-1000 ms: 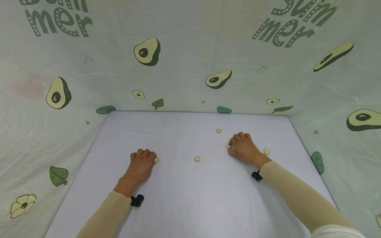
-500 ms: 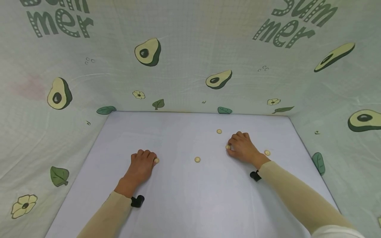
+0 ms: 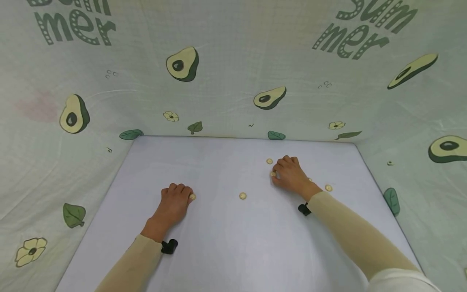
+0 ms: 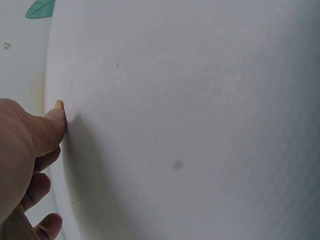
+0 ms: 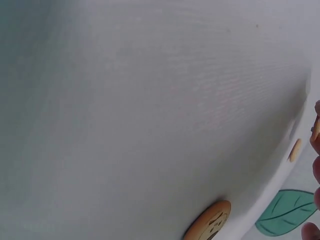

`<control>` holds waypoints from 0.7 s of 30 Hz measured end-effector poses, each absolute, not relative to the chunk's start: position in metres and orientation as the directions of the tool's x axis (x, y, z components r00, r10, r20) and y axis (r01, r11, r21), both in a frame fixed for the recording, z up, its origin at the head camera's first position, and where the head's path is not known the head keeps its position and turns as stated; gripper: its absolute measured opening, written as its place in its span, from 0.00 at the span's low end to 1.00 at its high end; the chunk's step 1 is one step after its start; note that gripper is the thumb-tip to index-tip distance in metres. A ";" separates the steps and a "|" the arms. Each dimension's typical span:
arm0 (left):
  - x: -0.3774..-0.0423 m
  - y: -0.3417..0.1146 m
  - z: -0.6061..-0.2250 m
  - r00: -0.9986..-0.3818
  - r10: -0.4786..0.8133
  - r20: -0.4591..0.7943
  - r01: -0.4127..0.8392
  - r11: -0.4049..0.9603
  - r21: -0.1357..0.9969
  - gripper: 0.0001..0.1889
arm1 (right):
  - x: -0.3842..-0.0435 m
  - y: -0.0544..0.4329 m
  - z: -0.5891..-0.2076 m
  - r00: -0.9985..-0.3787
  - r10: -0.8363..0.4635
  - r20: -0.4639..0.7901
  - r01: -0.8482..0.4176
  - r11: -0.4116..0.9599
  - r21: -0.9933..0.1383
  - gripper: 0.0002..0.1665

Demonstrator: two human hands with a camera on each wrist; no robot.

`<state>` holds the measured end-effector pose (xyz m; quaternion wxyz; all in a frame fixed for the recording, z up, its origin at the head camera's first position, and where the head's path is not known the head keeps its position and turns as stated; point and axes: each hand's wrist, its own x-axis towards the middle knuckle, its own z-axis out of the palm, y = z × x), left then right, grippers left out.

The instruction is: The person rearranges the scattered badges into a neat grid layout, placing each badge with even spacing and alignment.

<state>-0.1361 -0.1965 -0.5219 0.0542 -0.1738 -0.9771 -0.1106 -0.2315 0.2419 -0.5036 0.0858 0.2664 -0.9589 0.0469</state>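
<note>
My left hand [image 3: 175, 204] pinches a small round wooden disc [image 3: 192, 196] at the left of the white tabletop. In the left wrist view the disc's edge [image 4: 59, 104] pokes out past the thumb. My right hand [image 3: 290, 175] pinches another wooden disc [image 3: 273, 174] between thumb and fingers, at the right of the table. A loose disc [image 3: 269, 161] lies just beyond the right hand's fingers. Between the two hands lies one more disc [image 3: 243, 196]. The right wrist view shows a drawn face on a nearby disc [image 5: 209, 222].
Right of the right wrist lies a disc [image 3: 328, 188], and another disc [image 3: 310, 180] is partly hidden by that wrist. A cloth [image 3: 226, 69] printed with avocados and leaves hangs behind the white table [image 3: 215, 247] and along its sides.
My right hand has shifted left and slightly away with its disc, closer to the far disc. A disc behind its wrist has come partly into view. The left hand stays in place.
</note>
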 end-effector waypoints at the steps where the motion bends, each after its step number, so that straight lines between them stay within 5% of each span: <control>1: -0.136 -0.196 -0.522 -0.935 0.326 0.141 0.349 0.916 0.199 0.06 | -0.232 0.241 -0.504 -0.844 -0.503 0.185 -0.518 0.854 -0.046 0.12; 21: -0.137 -0.196 -0.522 -0.934 0.323 0.152 0.348 0.917 0.195 0.08 | -0.237 0.235 -0.508 -0.856 -0.502 0.122 -0.510 0.860 -0.034 0.13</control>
